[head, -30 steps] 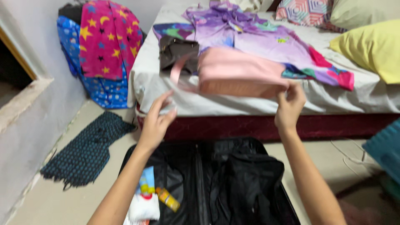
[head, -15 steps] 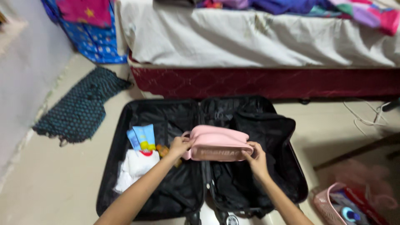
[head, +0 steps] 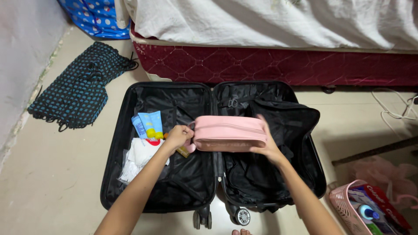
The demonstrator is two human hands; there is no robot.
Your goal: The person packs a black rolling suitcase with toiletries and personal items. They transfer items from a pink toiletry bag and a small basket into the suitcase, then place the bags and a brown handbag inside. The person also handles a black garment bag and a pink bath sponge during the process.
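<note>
A pink zip pouch (head: pixel 228 133) hangs over the middle hinge of an open black suitcase (head: pixel 114 174) lying flat on the floor. My left hand (head: pixel 177 135) grips the pouch's left end by its loop. My right hand (head: pixel 267 146) holds its right end and underside. In the suitcase's left half lie blue and yellow tubes (head: pixel 148 124), a white cloth bundle (head: pixel 141 154) and a small amber bottle (head: pixel 183 151). The right half holds a loose black lining flap (head: pixel 283 117).
A bed with a white sheet (head: pixel 270 21) and maroon base (head: pixel 270 65) stands behind the suitcase. A dark dotted cloth (head: pixel 76 93) lies on the floor at left. A pink basket (head: pixel 346 209) of toiletries sits at lower right, white cables (head: pixel 394 111) at right.
The pink pouch has come down from the bed to just above the open suitcase, both hands still on it. The view has tilted down to the floor.
</note>
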